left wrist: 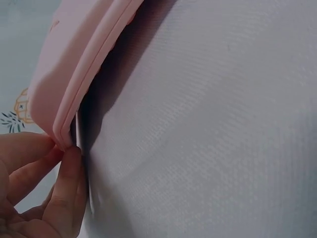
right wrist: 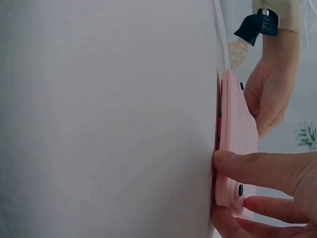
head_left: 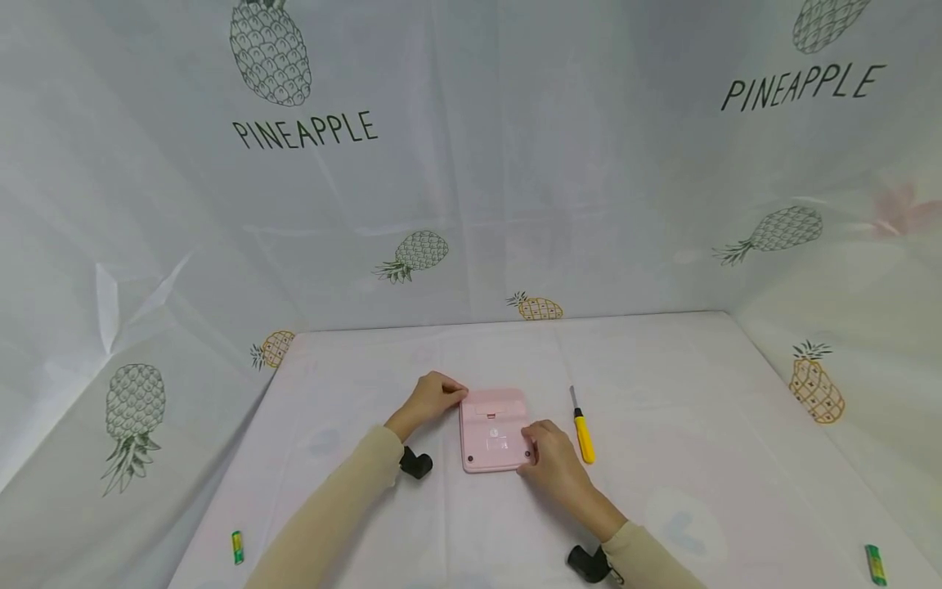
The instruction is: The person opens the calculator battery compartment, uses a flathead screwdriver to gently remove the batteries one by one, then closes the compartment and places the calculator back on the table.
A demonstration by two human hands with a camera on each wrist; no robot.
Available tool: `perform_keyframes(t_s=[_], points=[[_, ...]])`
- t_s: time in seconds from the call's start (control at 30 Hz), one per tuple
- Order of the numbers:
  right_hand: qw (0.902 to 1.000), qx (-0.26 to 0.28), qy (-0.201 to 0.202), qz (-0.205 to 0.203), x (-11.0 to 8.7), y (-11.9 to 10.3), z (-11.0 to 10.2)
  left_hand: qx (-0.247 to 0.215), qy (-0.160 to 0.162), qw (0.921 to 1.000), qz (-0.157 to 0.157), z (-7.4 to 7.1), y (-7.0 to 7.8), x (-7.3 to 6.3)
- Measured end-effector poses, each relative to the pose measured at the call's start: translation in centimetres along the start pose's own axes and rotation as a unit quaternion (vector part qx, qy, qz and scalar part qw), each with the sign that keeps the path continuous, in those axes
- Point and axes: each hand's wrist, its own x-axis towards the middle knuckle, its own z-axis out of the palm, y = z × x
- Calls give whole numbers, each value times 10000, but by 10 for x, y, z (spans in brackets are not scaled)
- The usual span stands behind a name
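Note:
A pink calculator lies with its back upward on the white-covered table, showing a battery cover near its top and dark round feet at the lower corners. My left hand pinches its far left corner; in the left wrist view, thumb and fingers meet at the corner of the pink case. At the near right corner my right hand grips the edge. The right wrist view shows the thumb on the side of the case and other fingers around the corner. The face with the keys is mostly hidden underneath.
A screwdriver with a yellow handle lies just right of the calculator. One green battery is at the near left of the table, another battery at the near right. A pineapple-print sheet hangs around the back and sides.

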Motion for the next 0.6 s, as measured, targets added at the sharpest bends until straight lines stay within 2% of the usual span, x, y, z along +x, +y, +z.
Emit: perform_keyframes(t_s=[0.27,0.6], points=[[9999,44,-91,35,-1,1,-1,-18,11,9999,-104,-4,7,-2],[9997,-80,-207,-142,-2,1,-2,-64,-36,9999,-91,-6,6,1]])
